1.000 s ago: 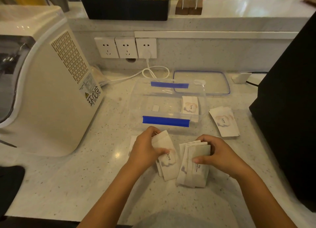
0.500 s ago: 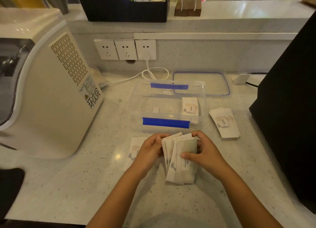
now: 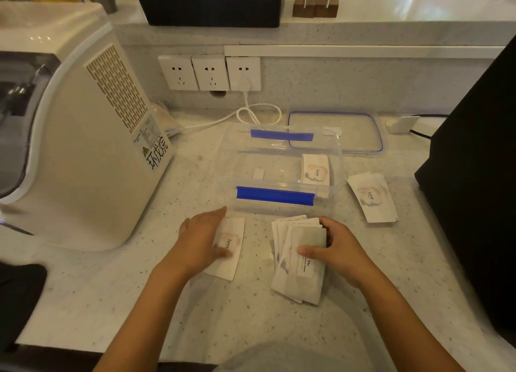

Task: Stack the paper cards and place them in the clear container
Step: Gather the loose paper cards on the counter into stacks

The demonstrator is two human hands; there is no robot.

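Observation:
A clear container (image 3: 231, 159) with blue clips stands open on the speckled counter, and one "love" card (image 3: 315, 169) lies inside it at the right. My right hand (image 3: 339, 253) grips a fanned stack of cards (image 3: 300, 276) just in front of the container. My left hand (image 3: 199, 239) lies flat, fingers spread, on a single "love" card (image 3: 233, 256) on the counter to the left of the stack. A small pile of cards (image 3: 372, 197) rests to the right of the container.
The container's lid (image 3: 335, 131) lies behind it. A cream appliance (image 3: 83, 137) fills the left side, a black box (image 3: 474, 176) the right. Wall sockets (image 3: 209, 73) with a white cable (image 3: 251, 115) are at the back.
My left hand has let go of the stack and moved left onto the single card. My right hand keeps the gathered stack in front of the container.

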